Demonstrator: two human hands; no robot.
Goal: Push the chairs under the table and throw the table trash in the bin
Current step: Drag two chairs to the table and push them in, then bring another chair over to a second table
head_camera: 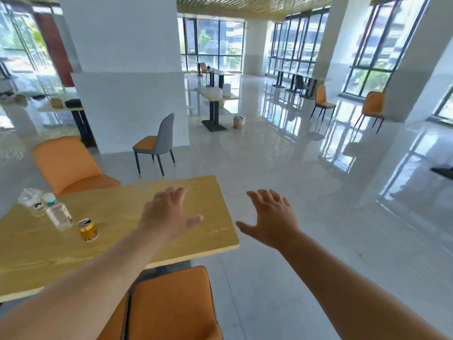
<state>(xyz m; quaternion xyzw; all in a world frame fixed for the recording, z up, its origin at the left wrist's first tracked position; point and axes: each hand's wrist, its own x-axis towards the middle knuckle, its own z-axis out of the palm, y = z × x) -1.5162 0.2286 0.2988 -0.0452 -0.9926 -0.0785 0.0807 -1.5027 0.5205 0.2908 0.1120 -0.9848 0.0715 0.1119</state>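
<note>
A light wooden table (117,263) fills the lower left. On its left part stand a clear plastic bottle with a green-and-white cap (58,212), a crumpled clear plastic cup (31,201) and a small gold can (88,229). An orange chair (171,305) sits at the near edge, its seat partly under the table. Another orange chair (66,165) stands at the far side, pulled out. My left hand (169,214) hovers open over the table's right part. Beyond the table's right edge, my right hand (269,219) is open above the floor. Neither hand holds anything.
A grey-backed chair with an orange seat (157,143) stands by a large white pillar (127,69). Further tables (215,94) and orange chairs (323,99) stand across the glossy floor. A small bin-like container (238,121) sits on the floor by a table base.
</note>
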